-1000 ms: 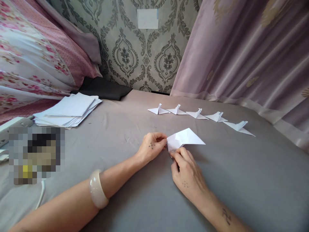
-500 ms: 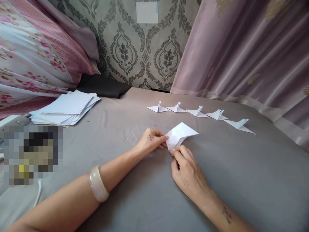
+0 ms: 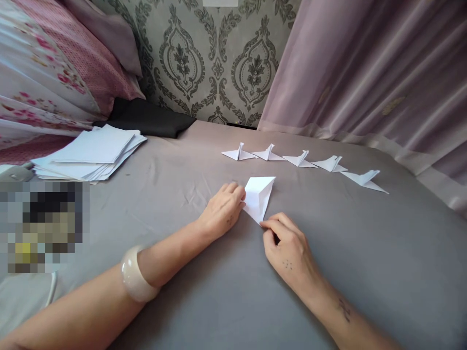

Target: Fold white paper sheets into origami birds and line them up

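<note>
Between my hands, low over the grey cloth (image 3: 226, 291), is a partly folded sheet of white paper (image 3: 252, 195) with a raised flap along its right side. My left hand (image 3: 224, 209) pinches its left edge, fingers curled. At the paper's lower tip, my right hand (image 3: 286, 240) grips the point between thumb and forefinger. Beyond the hands, several folded white paper birds (image 3: 270, 153) stand in a row running toward the right. A pale bangle (image 3: 136, 274) circles my left forearm.
A stack of white paper sheets (image 3: 93, 150) lies at the left, with a black cloth (image 3: 146, 116) behind it. A white cable (image 3: 51, 289) and a blurred-out patch are at the left edge. Curtains (image 3: 357, 73) hang at the right, and patterned wallpaper (image 3: 219, 53) is behind.
The folded paper has turned, its far corner swinging left, and the flap now stands along its right side. My left hand has rolled over, knuckles up. The view has tilted slightly down.
</note>
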`<state>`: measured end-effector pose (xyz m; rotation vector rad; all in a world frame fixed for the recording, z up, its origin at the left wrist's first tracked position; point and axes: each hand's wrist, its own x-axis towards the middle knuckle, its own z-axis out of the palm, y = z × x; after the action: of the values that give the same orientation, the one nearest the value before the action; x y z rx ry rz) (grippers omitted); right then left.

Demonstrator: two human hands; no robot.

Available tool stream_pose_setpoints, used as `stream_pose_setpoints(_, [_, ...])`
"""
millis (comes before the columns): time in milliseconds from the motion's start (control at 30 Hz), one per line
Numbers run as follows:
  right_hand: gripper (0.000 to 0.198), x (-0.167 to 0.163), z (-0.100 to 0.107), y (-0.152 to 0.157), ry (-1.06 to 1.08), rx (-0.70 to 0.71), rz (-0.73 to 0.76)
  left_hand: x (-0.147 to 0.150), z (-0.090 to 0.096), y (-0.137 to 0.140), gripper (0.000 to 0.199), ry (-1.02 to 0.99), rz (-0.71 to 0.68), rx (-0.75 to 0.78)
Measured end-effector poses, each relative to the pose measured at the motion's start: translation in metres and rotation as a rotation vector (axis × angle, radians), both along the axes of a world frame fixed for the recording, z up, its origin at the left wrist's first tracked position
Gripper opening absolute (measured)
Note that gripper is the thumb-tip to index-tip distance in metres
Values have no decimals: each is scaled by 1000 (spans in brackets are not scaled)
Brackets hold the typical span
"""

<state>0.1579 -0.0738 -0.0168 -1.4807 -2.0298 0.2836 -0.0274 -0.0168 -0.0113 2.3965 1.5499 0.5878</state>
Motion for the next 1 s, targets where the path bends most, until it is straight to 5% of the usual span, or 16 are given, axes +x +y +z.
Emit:
stream_pose_setpoints(133, [28,2,0,2,96,-30,-35,-4,-1,-2,31,142,-208,39])
stream_pose_setpoints(467, [26,5,0,4,196,-26,-61,-10,11,-29,39,332,-277,68])
stream_pose_setpoints(800, [26,5,-2,7,200,-116,-159,-14,12,-34,53,317,-297,70])
stream_pose_setpoints(1000, [26,3,0,7,226,-193,-113,-9,6,-26,39,66,-105,88])
